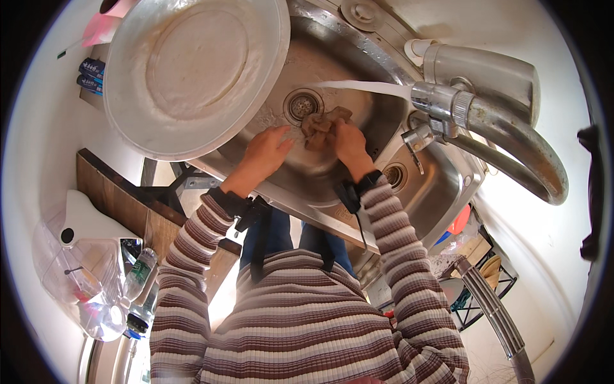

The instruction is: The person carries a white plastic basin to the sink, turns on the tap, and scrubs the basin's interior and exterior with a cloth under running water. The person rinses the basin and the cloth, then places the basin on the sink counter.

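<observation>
Below me is a stainless steel double sink, its larger basin (388,115) wet and spattered. My right hand (349,144) grips a crumpled brown cloth (320,128) low in that basin, just beside the drain strainer (303,106). To the left of the cloth, my left hand (268,150) hovers with fingers apart and nothing in them. Water runs in a white stream (364,86) from the faucet (436,98) toward the drain. A large round pale basin (201,62) leans over the sink's left side, its inside wet.
A smaller sink bowl (431,177) with its own drain lies at right, under the faucet's lever (417,139). On the left are a wooden shelf (158,216), a plastic bottle (140,273) and dark blue packets (91,76). A ribbed hose (494,307) hangs lower right.
</observation>
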Available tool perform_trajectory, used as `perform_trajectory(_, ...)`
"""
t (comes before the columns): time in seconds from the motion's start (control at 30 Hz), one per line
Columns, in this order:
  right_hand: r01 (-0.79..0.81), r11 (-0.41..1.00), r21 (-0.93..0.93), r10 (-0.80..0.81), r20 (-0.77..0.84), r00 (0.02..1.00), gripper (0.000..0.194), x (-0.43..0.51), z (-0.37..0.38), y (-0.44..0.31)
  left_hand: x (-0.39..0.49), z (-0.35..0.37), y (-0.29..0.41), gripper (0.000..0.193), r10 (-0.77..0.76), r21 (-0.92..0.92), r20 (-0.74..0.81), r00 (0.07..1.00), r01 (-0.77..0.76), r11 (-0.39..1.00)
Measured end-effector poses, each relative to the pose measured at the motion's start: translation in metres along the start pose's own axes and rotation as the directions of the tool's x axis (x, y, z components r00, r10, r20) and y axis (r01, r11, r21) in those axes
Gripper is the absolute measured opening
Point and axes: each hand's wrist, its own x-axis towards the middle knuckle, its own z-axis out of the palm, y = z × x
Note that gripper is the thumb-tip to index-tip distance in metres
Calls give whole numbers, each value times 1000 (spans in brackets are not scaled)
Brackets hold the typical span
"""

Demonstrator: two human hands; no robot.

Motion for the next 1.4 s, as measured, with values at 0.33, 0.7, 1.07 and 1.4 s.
perform_trajectory(0.33, 209, 776, 595, -244, -22, 969, 23, 36, -38, -16, 38, 27, 4, 35, 76, -179, -310, 948, -136, 974)
perform_trajectory(0.7, 449, 763, 465, -273, -398, 876, 32, 50, -65, -24, 91, 0, 31, 10, 148, -371, -391, 908, -303, 878)
perform_trajectory(1.07, 307, 808, 502, -325, -54, 944, 31, 66, -65, -22, 84, 5, 14, 21, -110, -565, -487, 866, -217, 796)
perform_trajectory(1.4, -12, 236, 972, -257, 74, 964, 24, 17, -58, -101, 104, 38, -37, 43, 368, -900, 309, 877, 395, -183)
